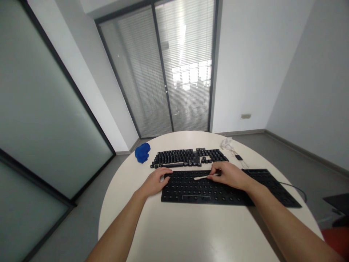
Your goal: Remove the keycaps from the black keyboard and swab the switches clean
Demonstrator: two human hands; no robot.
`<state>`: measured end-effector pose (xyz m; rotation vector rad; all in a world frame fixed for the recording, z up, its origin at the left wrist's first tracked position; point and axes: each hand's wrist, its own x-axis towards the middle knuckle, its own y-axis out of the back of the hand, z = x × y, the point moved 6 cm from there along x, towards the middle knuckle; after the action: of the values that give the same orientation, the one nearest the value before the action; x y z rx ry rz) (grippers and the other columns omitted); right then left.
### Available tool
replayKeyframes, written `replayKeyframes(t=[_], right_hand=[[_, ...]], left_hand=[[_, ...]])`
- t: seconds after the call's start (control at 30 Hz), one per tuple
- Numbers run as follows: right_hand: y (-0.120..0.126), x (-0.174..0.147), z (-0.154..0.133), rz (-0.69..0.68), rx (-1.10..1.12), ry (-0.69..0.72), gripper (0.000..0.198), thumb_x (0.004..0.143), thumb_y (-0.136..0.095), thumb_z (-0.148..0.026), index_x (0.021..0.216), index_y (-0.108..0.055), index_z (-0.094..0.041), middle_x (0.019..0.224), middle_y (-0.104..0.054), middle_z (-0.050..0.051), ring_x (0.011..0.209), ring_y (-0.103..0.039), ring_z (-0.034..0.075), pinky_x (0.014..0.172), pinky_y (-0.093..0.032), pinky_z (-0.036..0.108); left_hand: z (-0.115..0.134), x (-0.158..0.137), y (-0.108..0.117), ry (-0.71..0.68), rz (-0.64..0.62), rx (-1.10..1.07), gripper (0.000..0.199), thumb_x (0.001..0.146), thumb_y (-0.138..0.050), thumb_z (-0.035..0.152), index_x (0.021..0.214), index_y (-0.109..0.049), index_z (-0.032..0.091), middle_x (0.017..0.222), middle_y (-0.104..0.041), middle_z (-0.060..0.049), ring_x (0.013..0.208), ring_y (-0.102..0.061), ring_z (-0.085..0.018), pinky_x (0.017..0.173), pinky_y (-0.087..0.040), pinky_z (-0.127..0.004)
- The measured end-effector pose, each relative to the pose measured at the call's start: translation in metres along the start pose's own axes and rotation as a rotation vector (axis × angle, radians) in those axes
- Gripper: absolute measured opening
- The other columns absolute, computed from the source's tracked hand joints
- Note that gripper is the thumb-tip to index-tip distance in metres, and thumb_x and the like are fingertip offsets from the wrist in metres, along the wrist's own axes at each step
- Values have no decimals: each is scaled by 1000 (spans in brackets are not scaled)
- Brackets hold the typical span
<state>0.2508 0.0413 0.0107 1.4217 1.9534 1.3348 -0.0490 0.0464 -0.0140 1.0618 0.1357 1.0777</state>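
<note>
A black keyboard base [174, 198] with its keycaps off lies across the round table, showing rows of bare switches. My left hand [154, 182] grips its upper left corner, the thumb on top at the left side and the fingers along the back edge. Between the thumb and fingers of my right hand [229, 174] is a thin white cotton swab [200, 177]. Its tip points left, over the upper middle rows of switches; whether it touches them I cannot tell. My right forearm hides part of the keyboard's right side.
Behind the keyboard, loose black keycaps [174, 157] are laid out in rows on the table [174, 229]. A blue cloth [142, 152] lies at the back left. Crumpled white tissue [226, 143] and a wire tool with a black handle [238, 157] are at the right. A cable [296, 187] leaves the keyboard's right end.
</note>
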Motion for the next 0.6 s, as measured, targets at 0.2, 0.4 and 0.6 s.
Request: replayKeyframes(t=[0.2,0.4,0.6], right_hand=[[1,-1,2,-11,-12,-13,26,81,-66,-46,73,-70,-21,77,-72,4,70,-63,20,65,-44,28],[0,-1,2,-8,-8,-7,25,80,-66,-45,72,-70,-21,76,-72,3,70,-63,20,63,-43,28],[1,-1,0,-14,-5,-2,25,81,-66,-45,73,-70,-21,75,-72,3,70,-63,20,64,-44,28]], left_hand=[[-1,-1,0,-2,-3,7,29,90,-56,19,117,-68,23,122,-67,-8,114,-60,-23,104,-45,-41],[-2,-1,0,-4,-1,6,30,90,-56,19,117,-68,23,122,-67,-8,114,-60,-23,104,-46,-42],[-1,-1,0,0,-5,14,30,90,-56,19,117,-68,24,122,-67,-8,115,-60,-23,105,-45,-41]])
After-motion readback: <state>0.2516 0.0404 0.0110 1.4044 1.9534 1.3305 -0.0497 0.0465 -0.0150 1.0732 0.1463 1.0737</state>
